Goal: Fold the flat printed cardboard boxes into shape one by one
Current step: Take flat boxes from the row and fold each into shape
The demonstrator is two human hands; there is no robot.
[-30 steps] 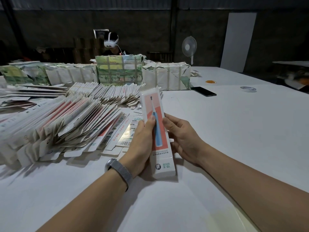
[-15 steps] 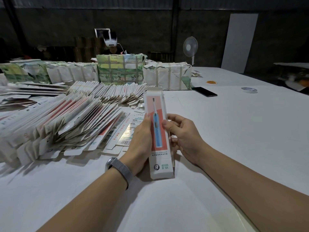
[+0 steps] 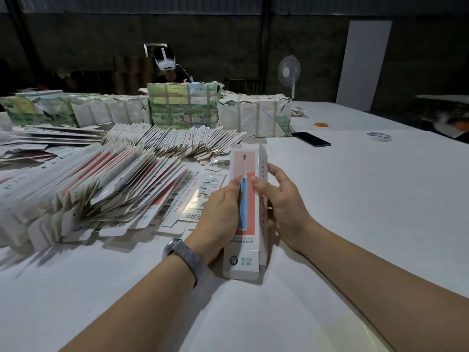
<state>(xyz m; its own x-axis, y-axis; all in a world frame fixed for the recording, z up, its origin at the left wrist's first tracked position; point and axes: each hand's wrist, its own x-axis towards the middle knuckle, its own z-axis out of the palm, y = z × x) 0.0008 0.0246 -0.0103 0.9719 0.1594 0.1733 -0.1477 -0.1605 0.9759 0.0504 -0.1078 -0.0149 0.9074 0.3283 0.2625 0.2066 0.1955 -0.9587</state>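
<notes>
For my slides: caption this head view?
Both hands, left hand and right hand, grip a tall white-and-pink printed toothbrush carton over a white table.

White table (image 3: 355,224), fanned flat boxes (image 3: 101,189) at left, wrapped bundles (image 3: 182,105) behind, phone (image 3: 311,139) (dark), tape roll (image 3: 379,136).

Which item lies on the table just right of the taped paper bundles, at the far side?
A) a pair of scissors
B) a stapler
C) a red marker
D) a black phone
D: a flat black phone lies on the white table just right of the taped paper bundles; no scissors, marker or stapler shows there.
</notes>
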